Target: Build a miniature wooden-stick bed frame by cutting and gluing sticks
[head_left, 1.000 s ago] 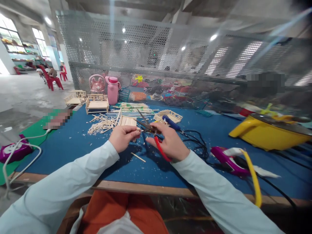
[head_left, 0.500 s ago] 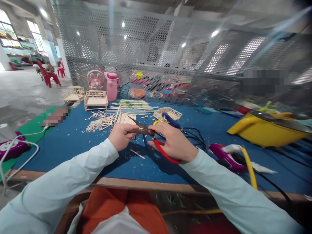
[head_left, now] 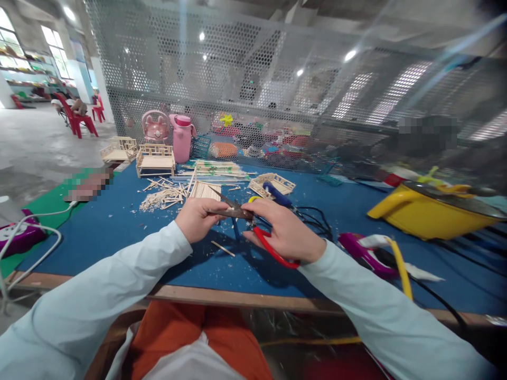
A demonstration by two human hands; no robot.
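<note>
My right hand is closed around the handles of scissors with red and yellow grips. Their dark blades are parted and point left. My left hand pinches at the lower blade, its fingertips holding what looks like a thin wooden stick; only a pale bit shows between the blades. Below the hands, a loose stick lies on the blue table mat. Just behind my left hand stands a small slatted wooden piece. A blue-handled tool lies beyond my right hand.
Cut sticks are heaped behind my left hand, near bundled sticks. Miniature wooden benches and a pink bottle stand at the back left. To the right are a purple power strip, black cables and a yellow pan.
The scissors' handles and my right hand have shifted slightly right and down. My left hand keeps its pinch by the blades, and the view has moved a little.
</note>
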